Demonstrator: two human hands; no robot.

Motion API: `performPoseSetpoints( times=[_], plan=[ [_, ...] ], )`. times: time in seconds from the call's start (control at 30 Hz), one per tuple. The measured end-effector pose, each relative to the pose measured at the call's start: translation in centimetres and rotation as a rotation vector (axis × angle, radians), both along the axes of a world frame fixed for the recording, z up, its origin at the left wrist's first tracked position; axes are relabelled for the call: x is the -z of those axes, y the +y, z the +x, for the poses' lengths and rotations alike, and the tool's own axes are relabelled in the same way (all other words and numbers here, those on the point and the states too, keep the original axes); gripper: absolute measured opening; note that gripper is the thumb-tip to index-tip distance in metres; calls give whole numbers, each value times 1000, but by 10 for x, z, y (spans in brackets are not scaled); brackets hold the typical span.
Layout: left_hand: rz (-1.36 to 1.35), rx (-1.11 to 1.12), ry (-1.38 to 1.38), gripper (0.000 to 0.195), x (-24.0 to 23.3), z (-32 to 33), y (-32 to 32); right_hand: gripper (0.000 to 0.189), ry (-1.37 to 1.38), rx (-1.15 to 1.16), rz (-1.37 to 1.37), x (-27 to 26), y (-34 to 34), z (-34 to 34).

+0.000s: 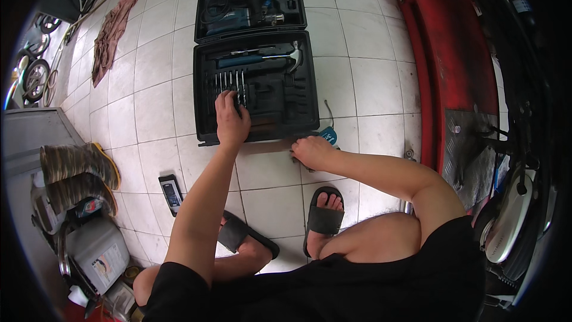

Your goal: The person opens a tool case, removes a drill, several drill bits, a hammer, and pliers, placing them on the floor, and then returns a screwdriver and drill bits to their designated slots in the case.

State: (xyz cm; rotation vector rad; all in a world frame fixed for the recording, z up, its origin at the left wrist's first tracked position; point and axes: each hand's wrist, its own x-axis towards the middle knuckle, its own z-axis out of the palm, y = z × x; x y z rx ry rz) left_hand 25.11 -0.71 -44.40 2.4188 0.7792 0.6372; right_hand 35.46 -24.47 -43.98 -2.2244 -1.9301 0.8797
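A black plastic tool case [314,98] lies opened flat on the floor in front of me. My left hand [233,118] reaches into its nearer half, fingertips at the lower ends of a row of drill bits [231,80]. Whether it grips one is hidden by the fingers. Above the bits rest a claw hammer [241,60] with a blue handle and a slim tool [246,51]. Just outside the case's near right corner, my right hand [315,154] is low over the floor with curled fingers. Small dark pieces show at its edge, and a teal tape measure [328,135] lies beside it.
A blue power drill [237,20] with its cord fills the far half. To the left are a phone [170,194], camouflage rubber boots [76,170], a grey jug [96,250] and a crumpled cloth [114,36]. A red metal lift [460,53] borders the right side, near a motorcycle.
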Motion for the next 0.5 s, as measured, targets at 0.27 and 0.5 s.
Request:
performPoseSetpoints(
  times=[0.27,0.5],
  plan=[
    [13,19,-47,41,1,1,1,16,157,-83,164,-3,13,-3],
    [-22,-12,-57,45,-1,-5,4,12,522,-14,822,-61,82,9]
  ],
)
